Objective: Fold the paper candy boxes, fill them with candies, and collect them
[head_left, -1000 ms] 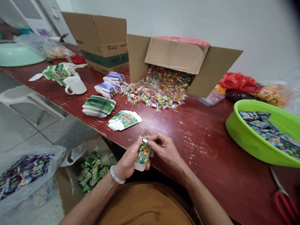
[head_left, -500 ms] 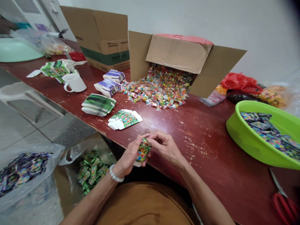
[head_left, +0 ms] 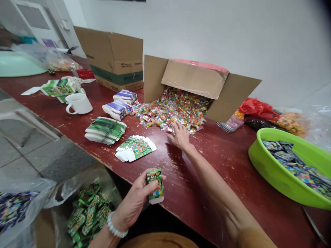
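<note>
The left hand [head_left: 138, 190] is wrapped round a box [head_left: 158, 189], thumb across its front: probably light, crushable card, best held by its sides. At its one o'clock the right hand [head_left: 180, 136], fingers half-spread, is at the candy [head_left: 178, 106]; whether it grips any, I cannot tell. Candy looks slippery, best pinched.
</note>
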`<state>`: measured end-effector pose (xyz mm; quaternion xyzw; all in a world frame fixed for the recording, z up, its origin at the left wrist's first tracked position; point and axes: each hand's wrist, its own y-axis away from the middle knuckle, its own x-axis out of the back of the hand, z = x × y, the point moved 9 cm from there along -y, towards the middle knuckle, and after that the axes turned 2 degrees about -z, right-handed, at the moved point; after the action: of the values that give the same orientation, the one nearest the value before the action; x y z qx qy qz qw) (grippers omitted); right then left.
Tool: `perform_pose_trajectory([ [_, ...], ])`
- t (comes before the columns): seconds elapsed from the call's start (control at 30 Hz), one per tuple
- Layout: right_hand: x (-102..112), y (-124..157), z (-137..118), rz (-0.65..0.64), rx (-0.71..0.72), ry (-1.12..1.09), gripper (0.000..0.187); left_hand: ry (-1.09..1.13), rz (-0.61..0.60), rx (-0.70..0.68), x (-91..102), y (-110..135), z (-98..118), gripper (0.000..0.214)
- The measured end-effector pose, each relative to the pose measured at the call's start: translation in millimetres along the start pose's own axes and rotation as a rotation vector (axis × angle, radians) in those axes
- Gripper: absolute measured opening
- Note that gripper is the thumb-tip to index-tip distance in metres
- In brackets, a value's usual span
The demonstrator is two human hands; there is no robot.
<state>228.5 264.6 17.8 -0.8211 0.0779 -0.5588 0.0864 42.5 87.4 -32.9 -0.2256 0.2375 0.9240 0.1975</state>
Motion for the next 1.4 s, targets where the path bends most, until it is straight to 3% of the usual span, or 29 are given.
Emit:
perform_pose_trajectory([
  [0.07, -11.7, -21.9, 8.2, -0.020, -0.022, 0.059, 0.066, -0.052, 0.054, -0.019, 14.3, 1.8, 3.6, 0.046],
  [0.17, -25.6, -25.9, 10.0, -0.025, 0.020, 0.053, 0.041, -0.107, 0.166, -0.075, 34.7, 4.1, 14.9, 0.060],
  [0.27, -31.9, -0.8, 9.0, 0.010, 0.067, 0.035, 0.028, -0.125, 0.193, -0.070, 43.8, 4.3, 22.7, 0.070],
  [0.4, -31.7, 47.1, 10.1, 0.046, 0.122, -0.024, 0.022, -0.170, 0.172, -0.057, 50.1, 0.1, 26.5, 0.058],
  [0.47, -24.2, 65.3, 12.8, 0.075, 0.118, -0.049, 0.022, -0.207, 0.202, -0.077, 55.0, -1.4, 28.4, 0.050],
  [0.53, -4.0, 78.8, 16.9, 0.184, 0.068, -0.107, 0.023, -0.202, 0.220, -0.077, 56.9, -2.1, 27.7, 0.047],
  [0.63, 31.6, 97.3, 13.4, 0.330, 0.014, -0.396, 0.027, -0.103, 0.209, -0.069, 52.2, -1.0, 26.5, 0.047],
  [0.7, 36.9, 107.2, -0.3, 0.224, -0.003, -0.713, 0.029, -0.022, 0.218, -0.079, 49.1, 1.1, 28.1, 0.048],
  [0.77, 25.1, 120.1, -20.4, -0.018, -0.080, -0.952, 0.030, 0.040, 0.233, -0.107, 46.8, 3.5, 30.8, 0.050],
  [0.87, 10.7, 142.7, -47.6, -0.252, -0.137, -1.067, 0.032, 0.063, 0.185, -0.141, 38.8, 5.3, 30.6, 0.054],
  [1.07, 19.8, 146.1, -48.0, -0.163, -0.095, -0.942, 0.024, -0.115, -0.177, -0.023, -1.2, 6.9, 4.1, 0.048],
  [1.4, 47.9, 147.3, -69.0, -0.283, 0.196, -0.695, 0.016, -0.269, -0.266, -0.098, -29.9, 8.8, 11.8, 0.042],
])
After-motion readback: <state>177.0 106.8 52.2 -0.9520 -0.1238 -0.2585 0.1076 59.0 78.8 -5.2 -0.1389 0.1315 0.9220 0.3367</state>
